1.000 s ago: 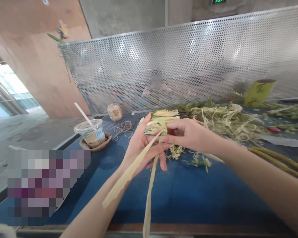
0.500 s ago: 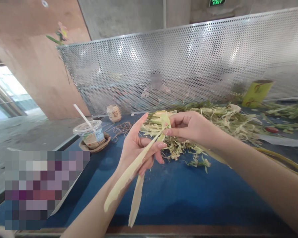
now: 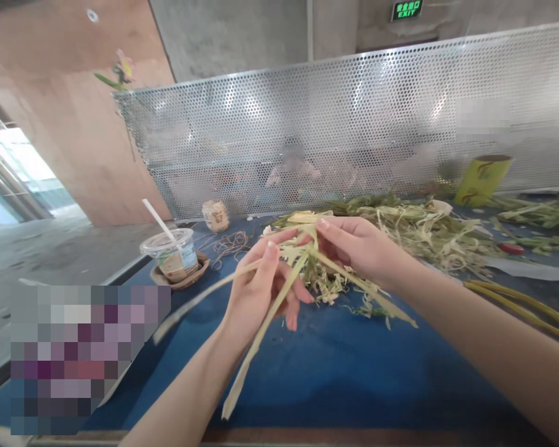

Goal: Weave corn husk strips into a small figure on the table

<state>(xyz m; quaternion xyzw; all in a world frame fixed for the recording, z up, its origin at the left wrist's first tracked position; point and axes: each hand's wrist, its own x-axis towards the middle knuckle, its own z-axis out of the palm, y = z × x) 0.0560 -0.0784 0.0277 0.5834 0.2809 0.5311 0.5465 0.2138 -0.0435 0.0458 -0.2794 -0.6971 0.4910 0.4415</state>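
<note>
Pale green corn husk strips meet in a small bundle between my two hands, above the blue table. My left hand pinches one strip between thumb and forefinger; that strip trails to the left. A second strip hangs down past my left palm toward the table's front. My right hand is closed on the top of the bundle, and a third strip slants down to the right beneath it. Where the strips join is partly covered by my fingers.
Behind my hands lies a heap of husks. At left stand a plastic cup with a straw, a tangle of twine and a small jar. To the right are yellow-handled scissors and a yellow tube. A perforated metal screen closes the back.
The strip that lay along my left forearm now trails left from my left thumb and forefinger. Another strip has swung out to the right below my right hand.
</note>
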